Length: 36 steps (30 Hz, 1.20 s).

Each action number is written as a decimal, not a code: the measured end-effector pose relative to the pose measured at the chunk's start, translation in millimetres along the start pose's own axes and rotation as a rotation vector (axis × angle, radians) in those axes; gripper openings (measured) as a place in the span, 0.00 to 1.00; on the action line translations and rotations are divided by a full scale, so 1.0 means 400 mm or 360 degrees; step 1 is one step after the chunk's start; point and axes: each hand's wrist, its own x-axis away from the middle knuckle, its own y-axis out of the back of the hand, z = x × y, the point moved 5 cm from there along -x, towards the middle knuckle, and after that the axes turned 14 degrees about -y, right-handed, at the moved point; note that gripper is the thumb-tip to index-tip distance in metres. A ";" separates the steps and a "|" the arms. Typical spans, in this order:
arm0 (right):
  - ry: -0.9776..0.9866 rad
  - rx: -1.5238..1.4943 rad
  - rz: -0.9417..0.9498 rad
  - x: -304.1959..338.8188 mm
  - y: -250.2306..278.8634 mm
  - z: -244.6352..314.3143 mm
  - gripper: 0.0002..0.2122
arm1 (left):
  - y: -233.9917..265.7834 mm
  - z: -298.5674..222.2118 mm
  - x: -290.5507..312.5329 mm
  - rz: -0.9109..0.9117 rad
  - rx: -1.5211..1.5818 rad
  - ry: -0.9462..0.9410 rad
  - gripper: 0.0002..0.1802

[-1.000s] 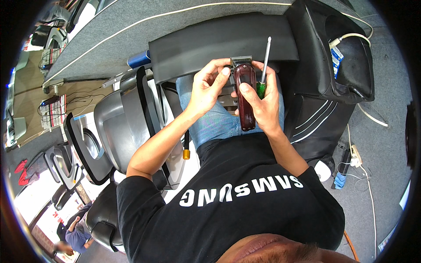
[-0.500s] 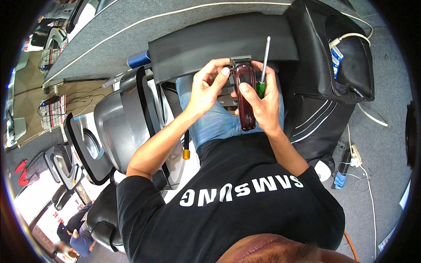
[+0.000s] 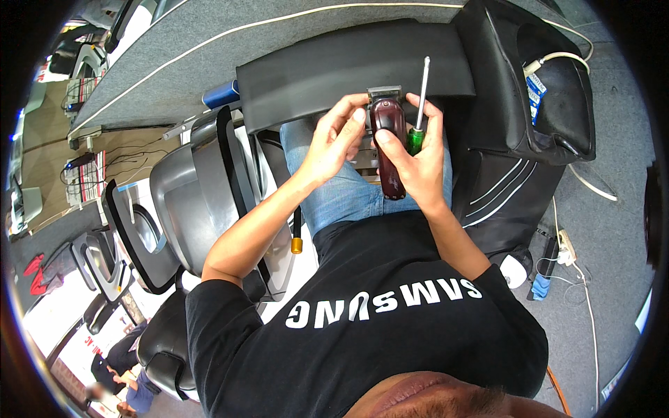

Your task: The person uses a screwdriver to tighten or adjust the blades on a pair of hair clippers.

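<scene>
The clipper (image 3: 391,182) is held upright over the jeans (image 3: 341,198), pinched in the right grip (image 3: 426,167), its face pressed by the thumb. The screwdriver (image 3: 415,142) is kept in the same grip, its tip pointed away from the body. The left grip (image 3: 327,150) is brought to the blade's left side, thumb and forefinger close together; whether anything is pinched there cannot be told. A black pad (image 3: 334,76) is set beyond the knees. To the right, a blue packet (image 3: 535,97) and a white plug (image 3: 533,67) are seen on a black chair (image 3: 488,70). Grey carpet (image 3: 624,153) is laid around, crossed by white cord (image 3: 300,12). At left, a grey-black chair (image 3: 185,198) is placed before a brown counter (image 3: 47,132).
</scene>
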 end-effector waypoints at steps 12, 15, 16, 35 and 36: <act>-0.0119 -0.0074 0.0003 -0.027 0.001 -0.037 0.31 | -0.016 0.044 0.003 0.0024 0.0247 0.0269 0.23; -0.0329 -0.0347 0.0093 -0.029 -0.011 -0.029 0.29 | -0.004 0.044 0.002 0.0119 0.0016 0.0323 0.25; -0.0357 -0.0406 0.0101 -0.030 -0.014 -0.024 0.29 | -0.002 0.046 0.001 0.0173 -0.0042 0.0329 0.27; 0.0405 0.0403 -0.0270 -0.037 -0.050 -0.004 0.30 | -0.028 0.039 0.019 -0.0110 0.0079 0.0026 0.28; 0.0552 0.0678 -0.0298 -0.026 -0.063 0.005 0.31 | -0.026 0.051 0.023 -0.0229 0.0216 0.0043 0.27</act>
